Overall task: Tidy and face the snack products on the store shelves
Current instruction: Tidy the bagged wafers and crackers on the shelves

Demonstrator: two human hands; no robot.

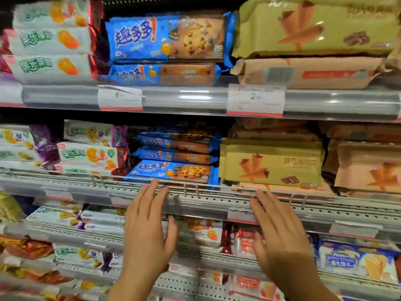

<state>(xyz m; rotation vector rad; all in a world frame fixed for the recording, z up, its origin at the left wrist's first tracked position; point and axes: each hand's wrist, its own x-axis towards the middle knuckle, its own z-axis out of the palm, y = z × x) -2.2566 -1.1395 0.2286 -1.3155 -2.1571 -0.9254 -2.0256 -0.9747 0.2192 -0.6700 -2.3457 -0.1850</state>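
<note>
My left hand (147, 231) is raised, open and flat, its fingertips just below a blue chocolate-chip cookie pack (171, 171) lying at the front of the middle shelf (130, 190). More blue packs (175, 146) are stacked behind it. My right hand (280, 237) is open too, with its fingertips at the shelf's wire front rail under a yellow-green wafer-roll pack (271, 166). Neither hand holds anything. White fruit-biscuit packs (89, 156) sit left of the blue ones, pink wafer-roll packs (368, 168) at the right.
The upper shelf (184, 98) carries the same white, blue (169, 38), yellow-green (314, 27) and pink packs, with price tags (256, 99) on its edge. Lower shelves (206, 255) hold white, red and blue snack packs. Packs fill every shelf closely.
</note>
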